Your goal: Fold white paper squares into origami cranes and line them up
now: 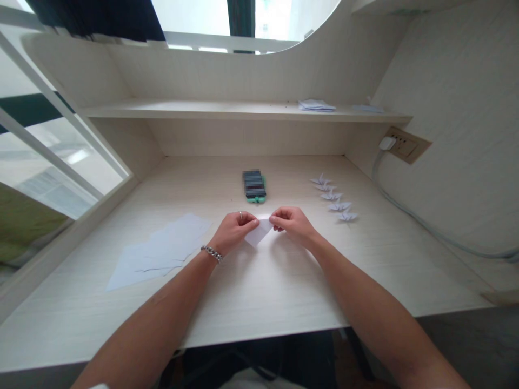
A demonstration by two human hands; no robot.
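Note:
A small folded piece of white paper (258, 234) is held up between my two hands over the desk. My left hand (233, 229), with a ring and a chain bracelet, pinches its left corner between thumb and fingers. On the opposite side my right hand (294, 224) pinches the right corner the same way. The paper's lower corner points toward me, and fingers cover its side edges. Several folded paper cranes (339, 206) stand in a row to the right of my right hand. Loose white paper sheets (162, 246) lie overlapped to the left.
Beyond my hands lies a phone-like device (254, 186) with a green edge, its screen blurred. A shelf (203, 112) crosses the back and bears a stack of paper (316, 105). From a wall socket (407, 145), a grey cable (421, 221) runs along the desk's right side.

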